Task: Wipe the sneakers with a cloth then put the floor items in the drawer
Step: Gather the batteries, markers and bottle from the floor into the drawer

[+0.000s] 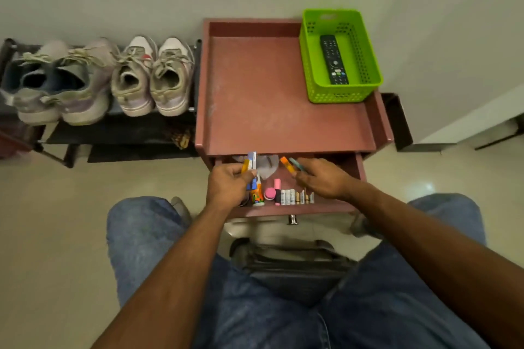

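Note:
The red cabinet's drawer (354, 170) is pulled open below me. Over its left part my left hand (228, 185) grips a small bundle of items (251, 163), yellow, blue and white. My right hand (321, 178) pinches an orange marker (285, 164) and a teal stick (296, 164) above the drawer's middle. Along the drawer's front lie an orange glue bottle (257, 196), a pink round item (269, 193) and a row of small tubes (296, 197). A pale cloth (268, 166) lies at the drawer's back. Two pairs of sneakers (153, 76) stand on the black shoe rack (122, 133) at left.
A green basket (365, 71) holding a black remote (334, 59) stands on the cabinet top (269, 93) at the back right. My knees in blue jeans flank a dark stool (295, 261) under me. A black box (397, 119) sits right of the cabinet.

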